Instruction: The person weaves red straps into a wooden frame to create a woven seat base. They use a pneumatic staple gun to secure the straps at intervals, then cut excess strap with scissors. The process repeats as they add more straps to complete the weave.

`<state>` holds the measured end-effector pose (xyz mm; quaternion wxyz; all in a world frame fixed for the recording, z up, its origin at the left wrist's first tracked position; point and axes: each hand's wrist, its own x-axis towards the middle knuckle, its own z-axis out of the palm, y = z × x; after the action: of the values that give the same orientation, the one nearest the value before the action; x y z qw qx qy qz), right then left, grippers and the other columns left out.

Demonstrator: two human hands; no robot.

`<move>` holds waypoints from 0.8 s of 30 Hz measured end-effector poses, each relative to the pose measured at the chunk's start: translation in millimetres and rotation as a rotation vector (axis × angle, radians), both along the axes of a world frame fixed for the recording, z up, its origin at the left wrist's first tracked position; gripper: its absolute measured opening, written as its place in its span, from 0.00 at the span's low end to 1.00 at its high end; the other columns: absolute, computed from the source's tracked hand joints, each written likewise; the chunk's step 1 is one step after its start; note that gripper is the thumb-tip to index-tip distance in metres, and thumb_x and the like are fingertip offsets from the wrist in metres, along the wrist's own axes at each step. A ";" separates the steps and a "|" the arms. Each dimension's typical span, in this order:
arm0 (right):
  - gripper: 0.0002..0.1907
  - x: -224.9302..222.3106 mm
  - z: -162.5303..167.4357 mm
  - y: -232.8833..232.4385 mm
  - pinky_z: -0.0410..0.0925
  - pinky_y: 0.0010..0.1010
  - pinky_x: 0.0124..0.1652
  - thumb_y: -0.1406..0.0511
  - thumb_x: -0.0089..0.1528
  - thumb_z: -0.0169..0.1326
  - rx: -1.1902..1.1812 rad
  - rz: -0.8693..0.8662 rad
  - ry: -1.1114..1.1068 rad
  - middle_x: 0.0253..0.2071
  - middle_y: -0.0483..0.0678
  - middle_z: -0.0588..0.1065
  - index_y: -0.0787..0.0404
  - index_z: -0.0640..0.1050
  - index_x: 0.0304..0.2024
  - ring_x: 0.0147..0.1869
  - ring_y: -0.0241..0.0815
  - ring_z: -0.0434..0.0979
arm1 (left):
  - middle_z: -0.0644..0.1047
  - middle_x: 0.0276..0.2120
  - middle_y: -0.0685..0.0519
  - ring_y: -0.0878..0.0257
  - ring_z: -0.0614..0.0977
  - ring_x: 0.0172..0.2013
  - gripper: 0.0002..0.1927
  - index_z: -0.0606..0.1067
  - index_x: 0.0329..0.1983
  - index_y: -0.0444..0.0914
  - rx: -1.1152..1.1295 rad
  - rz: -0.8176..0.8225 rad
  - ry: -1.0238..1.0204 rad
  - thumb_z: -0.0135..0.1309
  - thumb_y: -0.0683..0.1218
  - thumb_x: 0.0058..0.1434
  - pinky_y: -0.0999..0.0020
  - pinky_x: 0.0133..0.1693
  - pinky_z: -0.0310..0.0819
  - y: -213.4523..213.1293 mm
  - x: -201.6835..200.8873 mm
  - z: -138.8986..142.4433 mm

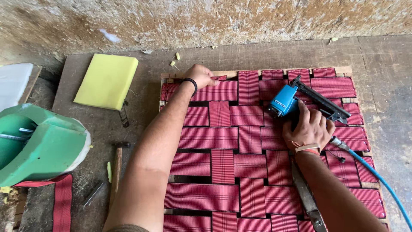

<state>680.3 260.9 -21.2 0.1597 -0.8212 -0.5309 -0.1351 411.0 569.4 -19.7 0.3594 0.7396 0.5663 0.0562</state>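
Gripping the blue pneumatic stapler (286,101) by its handle, my right hand (310,128) is closed tight on it above the wooden frame (343,70), nose down on the red webbing (208,137) near the frame's far right corner. My left hand (201,76) pinches a strap end at the frame's far left edge. I judge the stapler heavy and rigid, best held at the handle with its blue air hose (377,176) trailing; the webbing looks stiff and taut.
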 end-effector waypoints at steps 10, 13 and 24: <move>0.37 1.6 -1.7 -0.2 0.55 0.51 0.65 0.51 0.57 0.58 0.009 0.013 -0.046 0.54 0.50 0.73 0.48 0.72 0.69 0.59 0.51 0.73 | 0.85 0.34 0.54 0.59 0.85 0.37 0.09 0.84 0.35 0.47 0.289 0.195 -0.158 0.66 0.55 0.58 0.60 0.42 0.79 -17.1 46.2 6.9; 0.37 1.9 -1.2 -0.2 0.56 0.49 0.66 0.52 0.56 0.58 -0.014 -0.002 -0.008 0.52 0.50 0.73 0.46 0.72 0.69 0.59 0.51 0.73 | 0.85 0.34 0.57 0.60 0.86 0.37 0.08 0.81 0.34 0.45 0.352 0.152 -0.244 0.66 0.51 0.57 0.61 0.41 0.78 -14.8 42.5 -2.6; 0.39 1.2 2.8 2.2 0.55 0.49 0.66 0.52 0.55 0.59 -0.059 -0.026 0.002 0.52 0.50 0.73 0.45 0.71 0.69 0.60 0.51 0.72 | 0.85 0.35 0.58 0.68 0.87 0.37 0.04 0.82 0.34 0.44 0.302 0.153 -0.433 0.62 0.40 0.58 0.70 0.43 0.82 -19.2 27.8 -6.0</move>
<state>681.5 263.1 -18.3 0.1344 -0.8324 -0.5239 -0.1206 438.8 550.1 -25.7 0.3523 0.7106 0.5157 0.3240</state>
